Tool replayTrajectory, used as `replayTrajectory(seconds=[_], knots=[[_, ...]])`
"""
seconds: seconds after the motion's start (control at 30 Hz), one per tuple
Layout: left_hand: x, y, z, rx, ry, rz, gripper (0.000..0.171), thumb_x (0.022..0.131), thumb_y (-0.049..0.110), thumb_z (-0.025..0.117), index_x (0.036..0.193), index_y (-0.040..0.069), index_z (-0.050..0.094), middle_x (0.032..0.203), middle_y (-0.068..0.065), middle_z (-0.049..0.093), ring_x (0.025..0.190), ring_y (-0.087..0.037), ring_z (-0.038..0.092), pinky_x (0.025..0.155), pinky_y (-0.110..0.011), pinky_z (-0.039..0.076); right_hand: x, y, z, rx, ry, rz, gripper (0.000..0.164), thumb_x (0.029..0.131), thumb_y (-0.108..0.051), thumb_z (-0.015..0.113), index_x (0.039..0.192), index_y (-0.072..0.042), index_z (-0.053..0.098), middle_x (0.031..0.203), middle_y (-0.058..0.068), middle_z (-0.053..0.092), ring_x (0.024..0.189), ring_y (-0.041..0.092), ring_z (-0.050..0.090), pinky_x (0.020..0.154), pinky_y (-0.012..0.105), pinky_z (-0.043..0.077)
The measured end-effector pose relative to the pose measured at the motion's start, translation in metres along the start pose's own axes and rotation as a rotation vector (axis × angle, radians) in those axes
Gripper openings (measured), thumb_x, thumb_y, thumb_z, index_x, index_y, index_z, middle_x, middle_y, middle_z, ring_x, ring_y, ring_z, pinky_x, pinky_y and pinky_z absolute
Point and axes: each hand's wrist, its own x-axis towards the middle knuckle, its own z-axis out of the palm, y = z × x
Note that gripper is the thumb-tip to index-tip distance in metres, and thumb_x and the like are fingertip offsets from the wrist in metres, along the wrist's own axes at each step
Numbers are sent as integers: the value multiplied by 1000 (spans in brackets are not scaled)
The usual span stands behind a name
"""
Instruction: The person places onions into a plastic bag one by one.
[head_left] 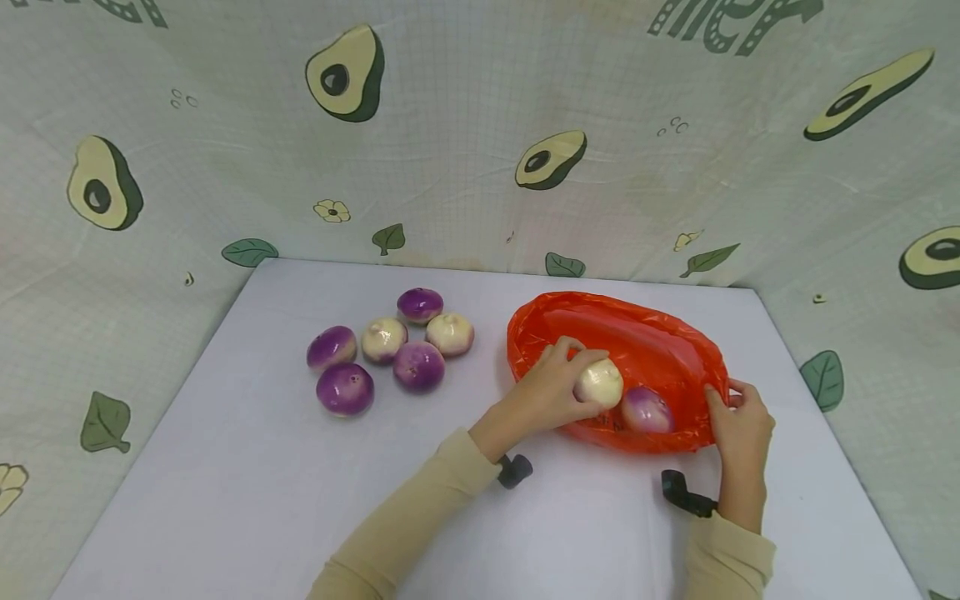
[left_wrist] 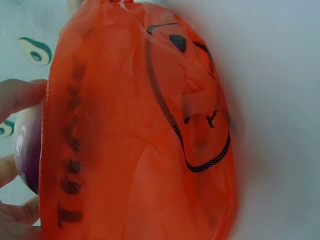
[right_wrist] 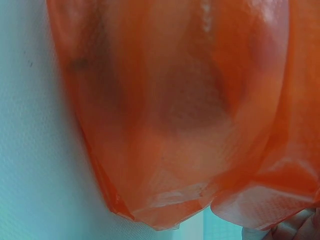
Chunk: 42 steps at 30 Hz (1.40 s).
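Note:
A red plastic bag (head_left: pixel 652 333) lies spread open on the right half of the table. My left hand (head_left: pixel 546 387) grips a pale turnip (head_left: pixel 600 383) over the near part of the bag's mouth. Inside the bag, just right of it, rests a purple-and-white turnip (head_left: pixel 647 410). At the bag's right end, my right hand (head_left: pixel 742 421) pinches the rim between thumb and fingers. The left wrist view shows fingers around the held turnip (left_wrist: pixel 29 145), partly behind the printed bag wall (left_wrist: pixel 135 130). Red plastic (right_wrist: pixel 175 150) hides most of the right wrist view.
Several purple and white turnips (head_left: pixel 418 367) sit grouped on the white table (head_left: pixel 247 483), left of the bag. Behind the table hangs a pale cloth (head_left: pixel 450 100) with avocado prints. Black wrist devices (head_left: pixel 686 496) show below both hands.

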Motion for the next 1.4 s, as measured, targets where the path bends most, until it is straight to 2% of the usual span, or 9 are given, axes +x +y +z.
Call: replayTrajectory(seconds=[0.23,0.57,0.8,1.1,1.4], knots=[[5,0,3,20,-39,-9,63,80,46,67,136,26,45,115,0,44,101,-12,42,74,-18,49,-2,-2,-1,6,2,4,64,96,-42,39,146,-4,25,133,28,40,113,40,47,92,52,46],[13,3,10,31,-86,-65,65,78,54,65,136,31,45,111,3,45,97,-9,44,71,-18,50,-4,-5,-2,-6,14,-13,63,96,-40,40,144,-3,26,131,29,42,110,41,48,90,51,47],[14,6,10,53,-106,-87,65,77,57,65,134,29,47,107,2,48,93,-9,47,72,-21,51,-4,-6,-2,0,9,-5,63,96,-40,40,145,-3,26,131,29,42,111,41,48,91,52,46],[19,7,14,138,-167,-119,65,76,58,65,130,25,49,104,2,52,89,-9,49,72,-22,52,-3,-7,-3,-2,1,1,63,96,-41,40,145,-3,25,133,29,41,113,41,47,92,52,46],[21,9,16,164,-186,-141,67,77,56,66,130,20,48,106,1,54,91,-10,50,73,-24,53,-3,-6,-3,-2,0,-3,64,96,-42,39,145,-3,25,132,29,41,112,41,47,92,52,46]])
